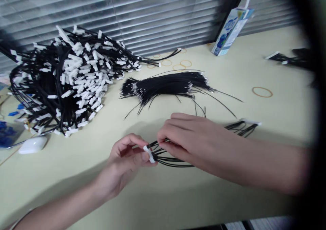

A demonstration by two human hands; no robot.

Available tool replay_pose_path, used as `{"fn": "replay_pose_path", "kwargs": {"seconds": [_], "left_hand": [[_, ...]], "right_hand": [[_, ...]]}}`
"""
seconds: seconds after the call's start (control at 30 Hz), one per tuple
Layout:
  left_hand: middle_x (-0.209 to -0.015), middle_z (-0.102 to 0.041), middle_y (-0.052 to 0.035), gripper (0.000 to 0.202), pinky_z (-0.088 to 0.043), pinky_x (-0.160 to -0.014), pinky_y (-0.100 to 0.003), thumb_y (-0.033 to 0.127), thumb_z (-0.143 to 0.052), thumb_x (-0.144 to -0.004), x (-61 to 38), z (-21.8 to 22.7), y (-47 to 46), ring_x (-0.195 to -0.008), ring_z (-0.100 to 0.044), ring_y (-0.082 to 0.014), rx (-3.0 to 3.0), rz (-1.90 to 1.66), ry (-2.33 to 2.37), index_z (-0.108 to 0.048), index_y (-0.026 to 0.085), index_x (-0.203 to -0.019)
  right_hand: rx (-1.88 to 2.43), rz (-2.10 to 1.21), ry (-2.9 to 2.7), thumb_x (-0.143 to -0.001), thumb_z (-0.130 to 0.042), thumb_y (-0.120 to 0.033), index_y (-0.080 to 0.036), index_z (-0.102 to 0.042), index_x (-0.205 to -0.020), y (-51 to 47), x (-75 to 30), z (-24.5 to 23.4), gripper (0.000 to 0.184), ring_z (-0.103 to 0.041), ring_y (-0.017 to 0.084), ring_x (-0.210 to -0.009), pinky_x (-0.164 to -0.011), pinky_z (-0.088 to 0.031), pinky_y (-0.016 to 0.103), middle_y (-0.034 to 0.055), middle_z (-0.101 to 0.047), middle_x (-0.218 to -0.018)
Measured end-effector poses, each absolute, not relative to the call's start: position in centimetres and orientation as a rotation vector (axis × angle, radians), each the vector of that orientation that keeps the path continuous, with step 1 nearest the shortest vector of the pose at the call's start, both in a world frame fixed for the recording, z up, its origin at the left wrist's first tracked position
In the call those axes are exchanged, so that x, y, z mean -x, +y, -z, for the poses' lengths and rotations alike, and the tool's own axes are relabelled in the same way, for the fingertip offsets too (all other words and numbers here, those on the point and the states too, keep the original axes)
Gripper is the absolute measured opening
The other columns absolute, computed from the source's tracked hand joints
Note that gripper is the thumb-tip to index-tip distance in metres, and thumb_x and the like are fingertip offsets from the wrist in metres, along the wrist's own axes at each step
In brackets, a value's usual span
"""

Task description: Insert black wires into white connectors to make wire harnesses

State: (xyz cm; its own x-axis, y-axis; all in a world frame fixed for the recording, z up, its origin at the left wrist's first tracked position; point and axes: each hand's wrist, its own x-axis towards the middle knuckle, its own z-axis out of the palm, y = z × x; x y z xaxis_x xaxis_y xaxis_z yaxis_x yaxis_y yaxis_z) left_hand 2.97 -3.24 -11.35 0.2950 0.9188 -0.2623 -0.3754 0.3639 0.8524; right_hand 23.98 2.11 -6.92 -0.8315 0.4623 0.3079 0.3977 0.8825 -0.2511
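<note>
My left hand [129, 158] pinches a white plastic connector [148, 154] between thumb and fingers. Several black wires [175, 161] run from the connector to the right, beneath my right hand. My right hand [183, 136] is closed, its thumb and fingertips gripping a black wire [153, 144] close to the connector. The exact fingertip contact is partly hidden. Past my right wrist the wires come out again and end at a second white connector [251, 122] lying on the table.
Behind my hands lies a bundle of loose black wires [165, 84]. A large heap of finished wire harnesses [84, 74] with white connectors fills the left. Rubber bands [262, 92], a drink carton [231, 31], a white case [33, 145] and more harnesses [290, 58] lie around.
</note>
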Motion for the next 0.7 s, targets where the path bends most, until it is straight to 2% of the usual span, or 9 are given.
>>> {"fn": "replay_pose_path", "kwargs": {"seconds": [0.3,0.6,0.7], "left_hand": [[-0.078,-0.067,0.0031,0.014,-0.059,-0.069,-0.021,0.010,-0.071,-0.074,-3.0,11.4,-3.2,-0.071,-0.066,-0.0089,-0.752,-0.974,0.899,-0.066,0.019,-0.082],[-0.077,-0.069,0.0015,0.014,-0.059,-0.067,-0.020,0.010,-0.074,-0.071,-2.9,11.3,-3.1,-0.069,-0.067,-0.0096,-0.744,-0.940,0.932,-0.067,0.018,-0.081],[-0.076,-0.069,0.0013,0.014,-0.059,-0.067,-0.022,0.009,-0.073,-0.072,-3.0,11.3,-3.2,-0.069,-0.066,-0.0100,-0.742,-0.926,0.915,-0.067,0.018,-0.081]], "right_hand": [[0.541,-0.165,-2.703,-0.065,-0.063,-0.002,-0.015,-0.055,-0.086,1.6,-23.9,6.8,0.026,-0.037,0.010,-0.075,-0.076,-0.026,0.021,-0.0022,-0.051,-0.083],[0.487,-0.217,-2.640,-0.073,-0.055,-0.005,-0.013,-0.055,-0.086,1.8,-23.4,8.4,0.015,-0.037,0.009,-0.074,-0.074,-0.027,0.022,-0.0007,-0.052,-0.082],[0.570,-0.422,-2.660,-0.082,-0.050,-0.011,-0.015,-0.057,-0.083,1.9,-23.5,7.8,0.008,-0.040,0.007,-0.074,-0.070,-0.028,0.020,-0.0017,-0.053,-0.078]]}}
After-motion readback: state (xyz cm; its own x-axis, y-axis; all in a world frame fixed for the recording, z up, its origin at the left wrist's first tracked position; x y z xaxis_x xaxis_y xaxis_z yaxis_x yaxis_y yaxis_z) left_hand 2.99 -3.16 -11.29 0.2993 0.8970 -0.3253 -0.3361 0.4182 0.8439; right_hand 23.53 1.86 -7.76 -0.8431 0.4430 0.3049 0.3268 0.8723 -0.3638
